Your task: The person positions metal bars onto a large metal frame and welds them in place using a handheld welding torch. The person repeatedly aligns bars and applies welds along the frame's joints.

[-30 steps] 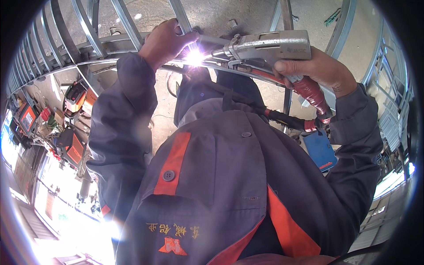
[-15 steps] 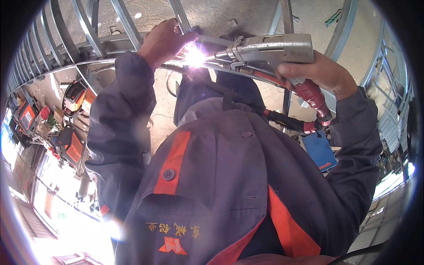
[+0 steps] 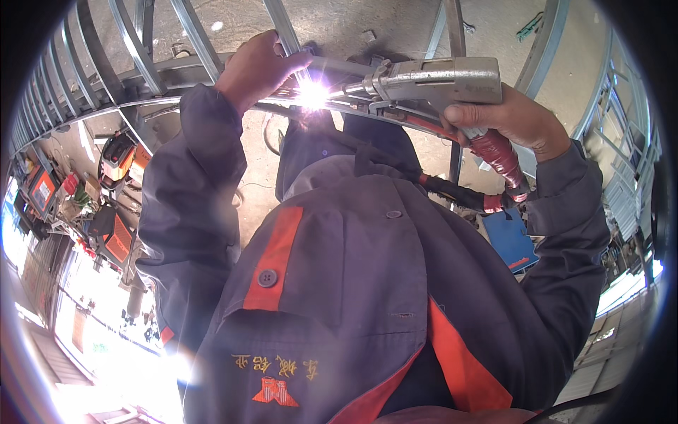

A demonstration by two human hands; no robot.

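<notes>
1. Right now your right hand [image 3: 512, 116] is clenched around the red-wrapped grip of the silver welding gun [image 3: 434, 79], which lies roughly level and points toward your left.
2. Your left hand [image 3: 258, 67] is wrapped around a slanted metal bar [image 3: 282, 28] of the frame, just beside the bright arc.
3. That arc [image 3: 313, 93] glares at the tip of the gun, where the slanted bar meets the curved metal rail [image 3: 148, 95] running across in front of you.
4. A dark hose with red bands [image 3: 462, 192] drops from the gun's grip down past your right sleeve.
5. A blue flat case [image 3: 512, 240] lies on the floor below your right forearm.
6. Your grey work jacket with orange stripes [image 3: 353, 283] fills the middle of the view.
7. Orange and black machines [image 3: 116, 155] sit on the floor well off to your left, apart from the frame.
</notes>
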